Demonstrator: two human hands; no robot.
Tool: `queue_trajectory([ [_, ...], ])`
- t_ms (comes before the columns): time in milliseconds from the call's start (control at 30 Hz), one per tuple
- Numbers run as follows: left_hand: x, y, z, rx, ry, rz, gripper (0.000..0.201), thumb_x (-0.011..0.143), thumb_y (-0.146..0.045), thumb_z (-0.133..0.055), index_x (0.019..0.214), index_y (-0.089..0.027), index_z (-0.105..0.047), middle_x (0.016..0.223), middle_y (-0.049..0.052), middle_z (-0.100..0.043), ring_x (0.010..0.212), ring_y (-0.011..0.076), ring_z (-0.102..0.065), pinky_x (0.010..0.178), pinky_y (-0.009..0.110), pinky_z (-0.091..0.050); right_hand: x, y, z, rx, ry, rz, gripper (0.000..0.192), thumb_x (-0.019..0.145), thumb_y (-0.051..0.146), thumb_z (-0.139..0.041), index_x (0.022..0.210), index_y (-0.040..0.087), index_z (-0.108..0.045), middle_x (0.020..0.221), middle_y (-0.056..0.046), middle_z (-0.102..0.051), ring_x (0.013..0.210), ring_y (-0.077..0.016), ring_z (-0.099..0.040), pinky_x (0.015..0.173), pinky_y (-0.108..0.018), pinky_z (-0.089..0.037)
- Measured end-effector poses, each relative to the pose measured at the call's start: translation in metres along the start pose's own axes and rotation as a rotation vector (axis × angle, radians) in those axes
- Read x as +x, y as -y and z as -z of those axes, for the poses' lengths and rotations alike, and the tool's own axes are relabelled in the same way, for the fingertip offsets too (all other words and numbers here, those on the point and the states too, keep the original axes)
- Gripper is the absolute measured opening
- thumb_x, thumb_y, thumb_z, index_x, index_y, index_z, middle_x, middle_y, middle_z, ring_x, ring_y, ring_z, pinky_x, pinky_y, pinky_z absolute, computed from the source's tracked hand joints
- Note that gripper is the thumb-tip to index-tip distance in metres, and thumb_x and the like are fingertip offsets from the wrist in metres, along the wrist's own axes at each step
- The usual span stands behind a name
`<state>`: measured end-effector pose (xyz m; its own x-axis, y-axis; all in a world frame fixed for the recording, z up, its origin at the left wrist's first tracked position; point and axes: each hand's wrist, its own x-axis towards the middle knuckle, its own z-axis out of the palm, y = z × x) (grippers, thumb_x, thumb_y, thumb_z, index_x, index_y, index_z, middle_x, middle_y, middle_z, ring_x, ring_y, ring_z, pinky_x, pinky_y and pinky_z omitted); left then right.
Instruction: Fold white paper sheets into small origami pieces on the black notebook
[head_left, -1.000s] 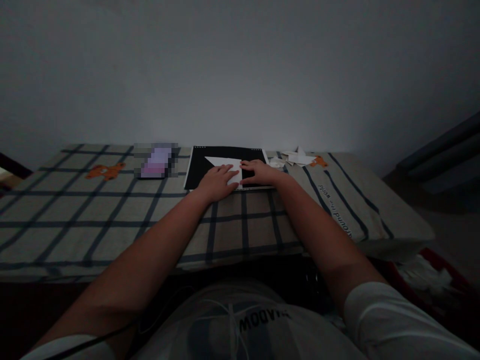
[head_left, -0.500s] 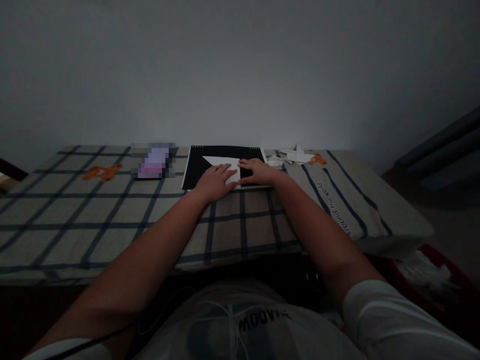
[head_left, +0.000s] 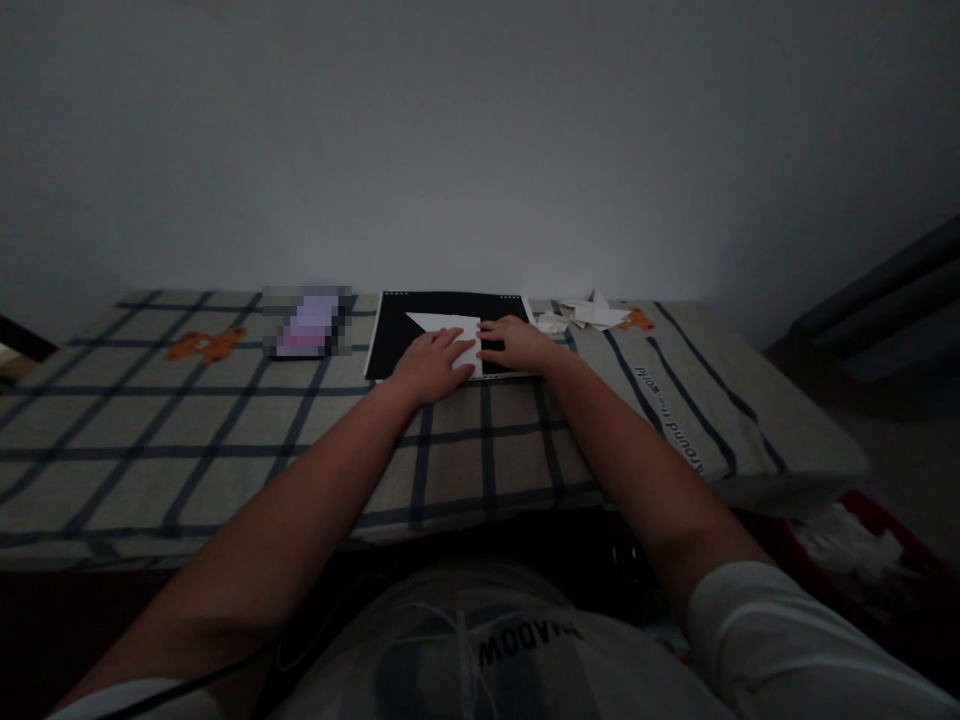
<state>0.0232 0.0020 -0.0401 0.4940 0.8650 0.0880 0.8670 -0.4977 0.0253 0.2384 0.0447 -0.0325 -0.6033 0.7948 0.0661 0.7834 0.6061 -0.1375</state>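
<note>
White paper (head_left: 447, 329) flat under both hands, on black pad (head_left: 420, 325).

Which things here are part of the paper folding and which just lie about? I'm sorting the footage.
In use: white paper, black pad under it, left hand and right hand flat on them.

Lying about: folded paper pieces, blurred purple thing, checked cloth.

Paper (head_left: 448, 326) on board (head_left: 397, 335); folded scraps (head_left: 592, 314) right.
</note>
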Motion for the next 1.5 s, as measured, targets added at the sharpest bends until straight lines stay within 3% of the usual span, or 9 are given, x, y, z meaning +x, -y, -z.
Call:
queue_trajectory([
  [167, 0.001, 0.001, -0.002, 0.005, -0.006, -0.016, 0.058, 0.103, -0.050, -0.040, 0.154, -0.023, -0.047, 0.165, 0.010, -0.037, 0.150, 0.0280, -0.037, 0.123, 0.043, -0.026, -0.005, 0.010, 0.005, -0.029, -0.001, -0.016, 0.049, 0.100, 0.043, -0.055, 0.143, 0.019, -0.062, 0.155, -0.009, -0.053, 0.139, -0.0306, -0.048, 0.111, -0.047, -0.043],
  [433, 0.003, 0.003, -0.005, 0.006, -0.007, -0.008, 0.058, 0.102, -0.051, -0.040, 0.154, -0.025, -0.047, 0.166, 0.008, -0.037, 0.150, 0.0286, -0.037, 0.122, 0.045, -0.026, -0.002, 0.031, -0.003, -0.129, -0.034, -0.152, 0.059, 0.105, 0.047, -0.035, 0.155, 0.018, -0.045, 0.164, -0.010, -0.040, 0.139, -0.0354, -0.042, 0.105, -0.056, -0.045],
  [600, 0.001, 0.001, -0.003, 0.009, -0.014, -0.002, 0.059, 0.103, -0.050, -0.040, 0.154, -0.023, -0.047, 0.166, 0.010, -0.036, 0.150, 0.0303, -0.036, 0.123, 0.043, -0.026, -0.001, 0.023, -0.003, -0.101, 0.034, -0.125, 0.065, 0.103, 0.051, -0.039, 0.159, 0.019, -0.039, 0.168, -0.009, -0.032, 0.143, -0.0377, -0.037, 0.110, -0.059, -0.040],
  [767, 0.000, -0.002, 0.001, -0.004, 0.006, 0.009, 0.058, 0.103, -0.051, -0.040, 0.153, -0.024, -0.048, 0.166, 0.009, -0.036, 0.149, 0.0293, -0.038, 0.123, 0.043, -0.026, -0.006, 0.016, 0.002, -0.092, 0.093, -0.074, 0.066, 0.100, 0.054, -0.047, 0.158, 0.023, -0.042, 0.168, -0.009, -0.030, 0.147, -0.0388, -0.033, 0.113, -0.060, -0.037],
  [1000, 0.000, -0.002, 0.001, -0.019, 0.004, 0.000, 0.058, 0.103, -0.051, -0.038, 0.153, -0.023, -0.048, 0.166, 0.009, -0.036, 0.150, 0.0287, -0.036, 0.123, 0.044, -0.025, -0.006, 0.019, 0.001, -0.095, 0.013, -0.082, 0.064, 0.099, 0.055, -0.048, 0.153, 0.021, -0.050, 0.164, -0.009, -0.040, 0.142, -0.0382, -0.040, 0.111, -0.059, -0.038],
  [1333, 0.000, -0.003, -0.001, 0.000, -0.025, -0.014, 0.057, 0.103, -0.048, -0.039, 0.152, -0.022, -0.050, 0.165, 0.010, -0.038, 0.150, 0.0265, -0.036, 0.123, 0.042, -0.024, -0.001, 0.023, -0.005, -0.097, -0.001, -0.143, 0.071, 0.100, 0.058, -0.041, 0.160, 0.019, -0.037, 0.168, -0.009, -0.031, 0.143, -0.0391, -0.037, 0.112, -0.060, -0.035],
  [1500, -0.001, -0.004, 0.000, -0.003, -0.029, -0.007, 0.056, 0.104, -0.048, -0.037, 0.151, -0.021, -0.051, 0.165, 0.011, -0.038, 0.150, 0.0271, -0.037, 0.122, 0.044, -0.026, 0.001, 0.022, -0.006, -0.102, -0.007, -0.133, 0.075, 0.098, 0.061, -0.044, 0.159, 0.018, -0.039, 0.168, -0.010, -0.032, 0.143, -0.0412, -0.037, 0.111, -0.061, -0.036],
])
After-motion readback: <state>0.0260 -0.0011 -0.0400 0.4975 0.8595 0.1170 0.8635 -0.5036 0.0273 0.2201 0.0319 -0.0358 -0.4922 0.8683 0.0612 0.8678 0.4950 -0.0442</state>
